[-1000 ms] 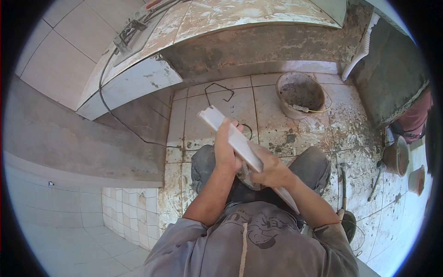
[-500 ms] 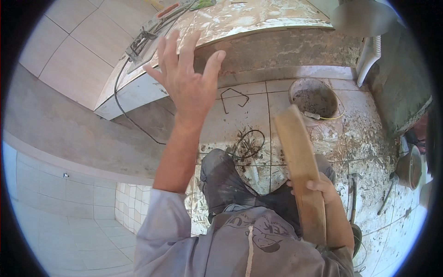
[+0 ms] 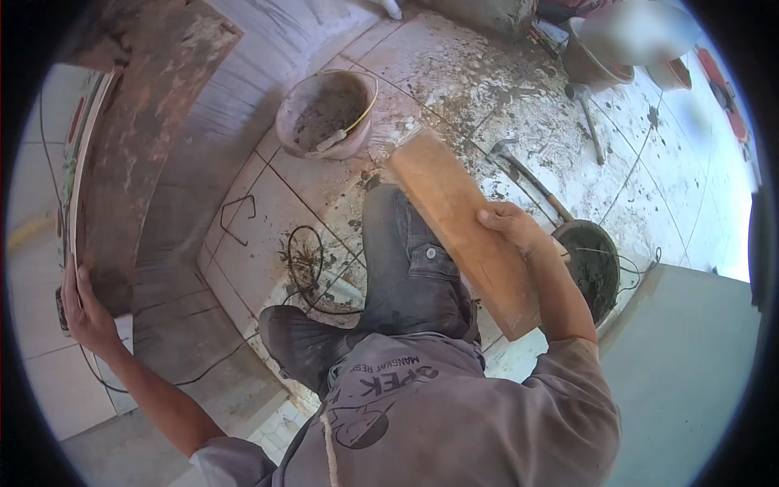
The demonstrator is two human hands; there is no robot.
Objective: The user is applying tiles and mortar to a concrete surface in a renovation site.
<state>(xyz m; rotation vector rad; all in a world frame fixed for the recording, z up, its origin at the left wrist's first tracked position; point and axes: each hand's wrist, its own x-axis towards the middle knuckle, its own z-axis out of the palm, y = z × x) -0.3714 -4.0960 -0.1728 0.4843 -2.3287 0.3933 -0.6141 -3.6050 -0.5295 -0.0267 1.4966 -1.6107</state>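
Note:
My right hand (image 3: 523, 233) grips a wooden board (image 3: 466, 235) by its long right edge. The thumb lies on the upper face; the other fingers are hidden beneath. The board slants over my right thigh, its far end close to a bucket of grey mortar (image 3: 286, 134). Far out to the left, my left hand (image 3: 91, 318) has its fingers stretched along the edge of a raised ledge (image 3: 79, 199) and holds nothing that I can see. A dark object (image 3: 62, 312), partly hidden, sits beside its fingertips.
On the splattered tile floor lie a bent metal rod (image 3: 235, 213), a looped black cable (image 3: 320, 272), a hammer (image 3: 586, 122) and a second long-handled tool (image 3: 531, 180). A black basin with dark mortar (image 3: 599, 312) stands beside my right forearm. Another bucket (image 3: 580, 65) is at the far right.
My view has swung right. My left hand has come down from mid-air onto the ledge's edge. The board, still in my right hand, now slants more to the left.

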